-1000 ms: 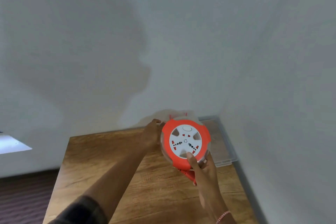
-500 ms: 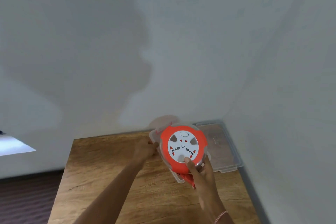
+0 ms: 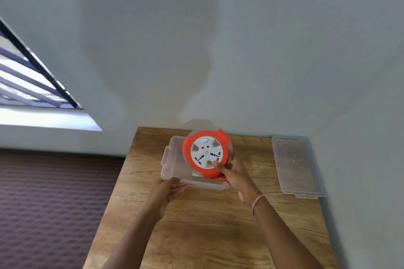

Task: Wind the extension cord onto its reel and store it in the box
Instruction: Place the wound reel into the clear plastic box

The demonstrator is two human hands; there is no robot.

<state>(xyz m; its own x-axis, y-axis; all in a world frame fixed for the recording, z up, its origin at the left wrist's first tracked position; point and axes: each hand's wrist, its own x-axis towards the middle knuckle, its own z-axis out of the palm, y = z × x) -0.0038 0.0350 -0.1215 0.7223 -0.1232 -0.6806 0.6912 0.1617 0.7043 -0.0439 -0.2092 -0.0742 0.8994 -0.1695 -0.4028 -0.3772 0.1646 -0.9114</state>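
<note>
The orange and white extension cord reel (image 3: 205, 150) is tilted, its socket face toward me, sitting partly inside a clear plastic box (image 3: 172, 166) on the wooden table (image 3: 218, 225). My right hand (image 3: 231, 172) grips the reel's lower right edge, thumb on the white face. A bit of orange cord (image 3: 219, 178) shows under that hand. My left hand (image 3: 169, 190) holds the box's near left corner. The box's far side is hidden behind the reel.
The clear box lid (image 3: 296, 166) lies flat at the table's right side against the wall. Walls meet in a corner behind the table. A window (image 3: 28, 85) is at left, and dark patterned floor (image 3: 50, 203) lies left of the table.
The camera view swung left, revealing the window. My left hand shifted from the box's far left side to its near left corner. The reel sank a little deeper into the box.
</note>
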